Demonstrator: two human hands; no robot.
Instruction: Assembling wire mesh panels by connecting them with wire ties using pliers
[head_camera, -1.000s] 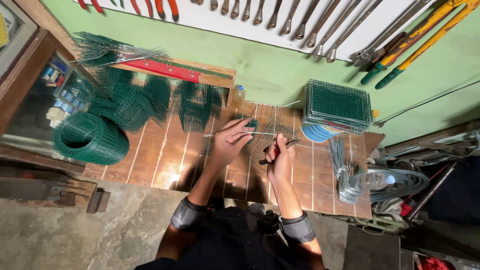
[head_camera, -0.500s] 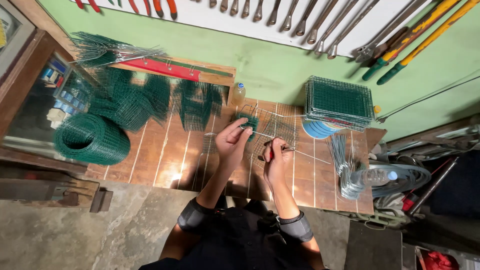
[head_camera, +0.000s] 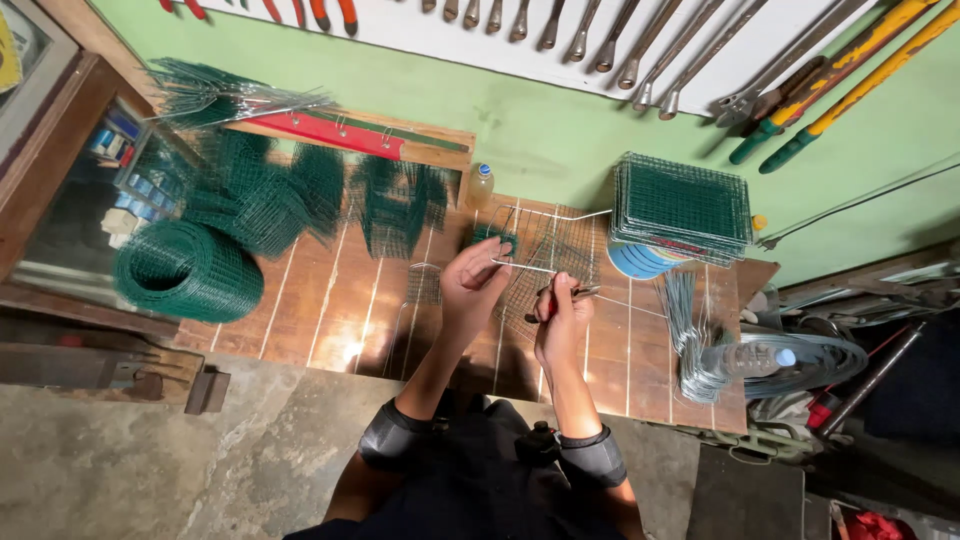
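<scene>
Two hands work close together over a wire mesh (head_camera: 548, 262) lying under and just beyond them, the left hand (head_camera: 473, 287) pinching its wire, the right hand (head_camera: 560, 318) clamped on pliers (head_camera: 562, 297).

Small clear bottle (head_camera: 481, 184) with blue cap, yellowish liquid, far middle of table by green wall; clear plastic bottle (head_camera: 752, 358), blue cap, lying at right edge; blue-and-white boxes (head_camera: 128, 170) on left shelf.
</scene>
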